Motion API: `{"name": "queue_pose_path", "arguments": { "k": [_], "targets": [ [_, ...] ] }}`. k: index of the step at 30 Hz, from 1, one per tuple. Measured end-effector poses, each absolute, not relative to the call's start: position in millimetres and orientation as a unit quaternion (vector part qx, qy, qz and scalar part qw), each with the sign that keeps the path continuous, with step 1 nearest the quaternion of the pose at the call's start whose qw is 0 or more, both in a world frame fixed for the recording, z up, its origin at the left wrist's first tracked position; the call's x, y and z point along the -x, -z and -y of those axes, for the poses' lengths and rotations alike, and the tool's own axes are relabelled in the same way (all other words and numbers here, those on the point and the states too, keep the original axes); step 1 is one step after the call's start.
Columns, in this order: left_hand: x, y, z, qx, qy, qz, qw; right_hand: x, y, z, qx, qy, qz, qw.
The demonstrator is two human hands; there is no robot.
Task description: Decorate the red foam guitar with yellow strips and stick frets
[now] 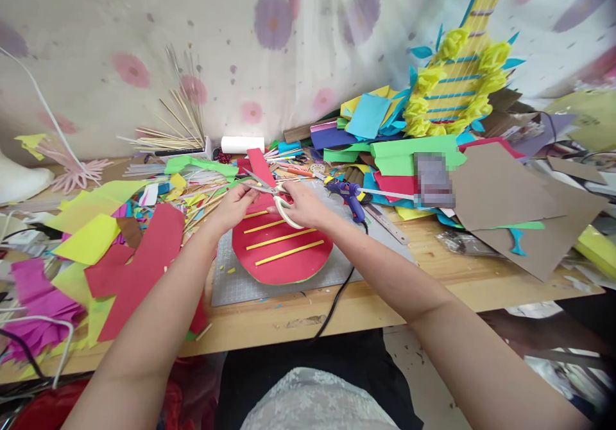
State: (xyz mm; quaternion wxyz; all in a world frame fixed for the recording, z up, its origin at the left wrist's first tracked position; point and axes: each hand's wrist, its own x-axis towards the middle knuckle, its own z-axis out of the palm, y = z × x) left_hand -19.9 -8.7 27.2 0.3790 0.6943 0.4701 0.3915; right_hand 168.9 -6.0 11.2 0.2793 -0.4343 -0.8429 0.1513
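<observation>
My right hand (304, 205) grips a pair of scissors (278, 190) with white handles, its blades apart and pointing left. My left hand (235, 206) is closed in a pinch beside the blades; whatever lies between its fingertips is too small to make out. Under both hands lies a red guitar-shaped cutout (289, 273) with a rounded body and a narrow neck. Several yellow strips (289, 253) run slantwise across it in roughly parallel rows. Part of the cutout is hidden by my hands. A grey cutting mat (231, 294) lies beneath it.
A purple glue gun (350, 197) sits right of the cutout, its black cord (339, 296) crossing the table's front edge. Red card (149, 266) and paper scraps spread at left. A yellow paper guitar (455, 86) stands at back right, behind brown cardboard (505, 189).
</observation>
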Motion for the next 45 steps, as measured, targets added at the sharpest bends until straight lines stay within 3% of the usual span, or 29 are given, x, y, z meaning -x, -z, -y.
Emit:
{"name": "queue_pose_path", "arguments": {
  "k": [17, 32, 40, 45],
  "targets": [
    [25.1, -25.0, 9.6, -0.679, -0.406, -0.488, 0.37, -158.7, -20.3, 8.4, 0.447, -0.176, 0.847, 0.227],
    [27.8, -21.1, 3.8, -0.67, -0.428, -0.498, 0.347, -146.4, -26.5, 1.0, 0.527, -0.095, 0.831, 0.149],
    [28.0, -19.0, 5.6, -0.669, -0.429, -0.554, 0.249, -147.1, -19.2, -10.4, 0.485, -0.108, 0.851, 0.173],
    [36.1, -14.6, 2.3, -0.707, -0.4, -0.524, 0.257, -148.9, -11.5, -19.6, 0.422, -0.114, 0.869, 0.231]
  ]
}}
